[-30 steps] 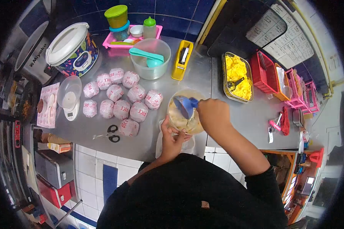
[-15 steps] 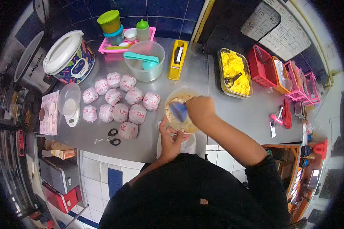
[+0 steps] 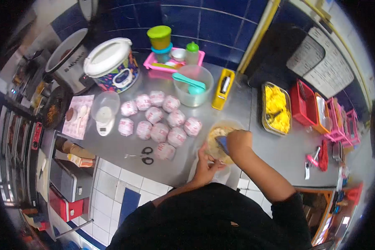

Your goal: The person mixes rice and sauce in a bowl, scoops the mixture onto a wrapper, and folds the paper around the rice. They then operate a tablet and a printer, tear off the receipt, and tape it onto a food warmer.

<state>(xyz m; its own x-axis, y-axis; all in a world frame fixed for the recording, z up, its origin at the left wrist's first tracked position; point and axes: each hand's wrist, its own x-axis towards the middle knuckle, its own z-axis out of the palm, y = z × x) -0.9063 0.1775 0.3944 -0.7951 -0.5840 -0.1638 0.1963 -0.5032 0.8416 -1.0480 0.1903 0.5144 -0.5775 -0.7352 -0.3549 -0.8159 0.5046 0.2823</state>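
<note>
My left hand (image 3: 205,170) grips the near side of a clear plastic bowl (image 3: 234,123), its fingers wrapped against the wall. Inside lies a pale, crumbly-looking mixture (image 3: 216,132) with some orange tints. My right hand (image 3: 240,143) is closed around a blue spatula (image 3: 221,142), whose blade dips into the bowl; its handle is hidden by my fist. Below the bowl, close to my body, a whitish container (image 3: 224,175) is partly covered. Left of my hands sit several round paper-wrapped bundles (image 3: 159,132) printed "RICE".
Black-handled scissors (image 3: 147,155) lie near the counter's front edge. A tape dispenser (image 3: 223,89) and a tub with a turquoise spoon (image 3: 193,98) stand behind the bowl. Yellow food fills a tray (image 3: 288,130) at right. Further left are a kitchen scale (image 3: 104,128) and a rice cooker (image 3: 112,68).
The camera view has turned, so the counter appears shifted right and down. The blue spatula's blade has tilted and sits deeper in the bowl. My left hand keeps its hold on the bowl.
</note>
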